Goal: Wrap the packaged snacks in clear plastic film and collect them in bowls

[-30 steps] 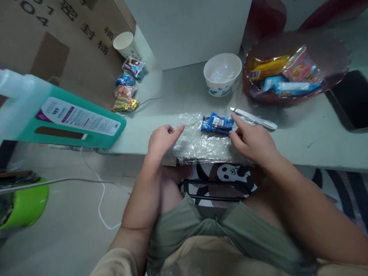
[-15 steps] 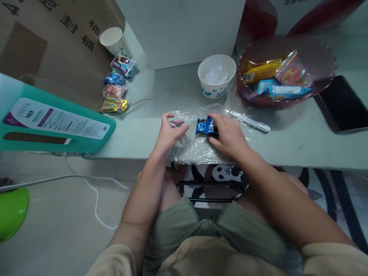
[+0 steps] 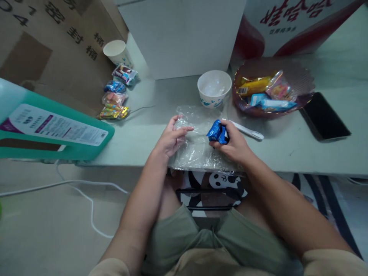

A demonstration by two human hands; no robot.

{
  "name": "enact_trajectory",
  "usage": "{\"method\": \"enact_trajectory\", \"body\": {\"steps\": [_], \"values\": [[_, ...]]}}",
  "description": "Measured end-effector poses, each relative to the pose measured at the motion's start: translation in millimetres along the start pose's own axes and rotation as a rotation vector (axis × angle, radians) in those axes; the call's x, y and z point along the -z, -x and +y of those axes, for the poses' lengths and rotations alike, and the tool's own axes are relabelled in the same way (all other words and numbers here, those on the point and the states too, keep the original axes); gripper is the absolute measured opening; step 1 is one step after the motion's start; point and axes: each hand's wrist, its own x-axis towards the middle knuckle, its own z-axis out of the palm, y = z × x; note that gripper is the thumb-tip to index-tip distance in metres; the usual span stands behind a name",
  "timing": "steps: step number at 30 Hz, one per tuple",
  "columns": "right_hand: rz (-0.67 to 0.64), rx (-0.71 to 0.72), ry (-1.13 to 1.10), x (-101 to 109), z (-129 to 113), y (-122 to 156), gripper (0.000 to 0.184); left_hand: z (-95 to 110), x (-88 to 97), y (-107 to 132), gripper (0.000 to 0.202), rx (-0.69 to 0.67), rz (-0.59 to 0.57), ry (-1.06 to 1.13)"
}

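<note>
My right hand (image 3: 232, 142) is closed on a shiny blue snack packet (image 3: 217, 131), its fingers and thumb wrapped round the packet's right side. The packet is held over a clear plastic bag (image 3: 195, 153) that lies flat and crinkled on the table. My left hand (image 3: 172, 138) rests at the bag's left edge, thumb and fingers apart, with nothing visibly gripped in it. A white knife-like utensil (image 3: 248, 131) lies just behind my right hand, partly hidden by it. Beyond the bag stands a white paper bowl (image 3: 214, 90) with blue marks.
To the right are a pinkish glass bowl (image 3: 301, 78) of wrapped snacks and a black phone (image 3: 326, 117). At left stand a jug of green liquid (image 3: 83, 147), a paper cup (image 3: 116, 53), several small snack packs (image 3: 115, 99) and a cardboard box (image 3: 66, 61). A white carton (image 3: 184, 38) is behind.
My right hand has turned and raised the blue packet, which now looks crumpled and bunched. My left hand stays by the bag with little movement. The view has tilted up slightly.
</note>
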Motion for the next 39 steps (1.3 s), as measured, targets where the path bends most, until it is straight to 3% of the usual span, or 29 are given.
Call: {"method": "enact_trajectory", "body": {"steps": [5, 7, 10, 12, 13, 15, 16, 17, 19, 20, 21, 23, 24, 27, 31, 35, 37, 39], "values": [[0.24, 0.034, 0.014, 27, -6, 21, 0.058, -2, -7.7, -6, 0.065, -0.015, 0.038, -0.068], [0.353, 0.067, 0.101, 49, -16, 22, 0.06, -1, -11.4, -7, 0.066, -0.016, 0.025, -0.098], [0.516, 0.113, 0.339, 95, -34, -1, 0.058, 1, -15.5, -10, 0.068, 0.001, 0.013, -0.084], [0.518, 0.067, 0.484, 126, -41, -25, 0.059, 2, -16.7, -13, 0.067, -0.007, 0.005, -0.068], [0.416, -0.017, 0.549, 139, -43, -36, 0.065, 2, -16.9, -15, 0.067, -0.012, 0.003, -0.067], [0.299, -0.179, 0.657, 154, -45, -48, 0.085, 1, -16.4, -19, 0.068, -0.017, 0.004, -0.076], [0.276, -0.182, 0.664, 154, -45, -47, 0.086, 1, -15.9, -21, 0.068, -0.021, 0.011, -0.086], [0.311, -0.136, 0.626, 150, -46, -42, 0.077, 1, -15.1, -23, 0.068, -0.029, 0.021, -0.099], [0.42, 0.048, 0.434, 128, -47, -20, 0.042, 1, -13.5, -26, 0.068, -0.059, 0.052, -0.129], [0.425, 0.114, 0.318, 112, -47, -6, 0.026, 1, -12.5, -26, 0.067, -0.072, 0.073, -0.143], [0.321, 0.173, 0.237, 93, -47, 9, 0.022, 2, -11.5, -27, 0.067, -0.082, 0.093, -0.154], [0.054, 0.28, 0.176, 57, -44, 36, 0.029, 2, -8.5, -26, 0.066, -0.094, 0.136, -0.179], [-0.071, 0.328, 0.192, 41, -42, 47, 0.041, 3, -6.3, -26, 0.066, -0.102, 0.16, -0.198], [-0.338, 0.331, 0.338, 11, -33, 65, 0.07, -1, 5.1, -25, 0.067, -0.147, 0.228, -0.277], [-0.382, 0.25, 0.475, 6, -21, 64, 0.066, -10, 28.0, -24, 0.068, -0.263, 0.347, -0.393], [-0.322, 0.257, 0.435, 9, -14, 58, 0.057, -10, 38.9, -8, 0.058, -0.495, 0.642, -0.631], [-0.286, 0.251, 0.412, 9, -12, 56, 0.048, -8, 34.9, 8, 0.04, -0.646, 0.589, -0.764], [-0.258, 0.239, 0.386, 10, -13, 54, 0.031, -6, 27.0, 26, 0.028, -0.762, 0.24, -0.92]]}}
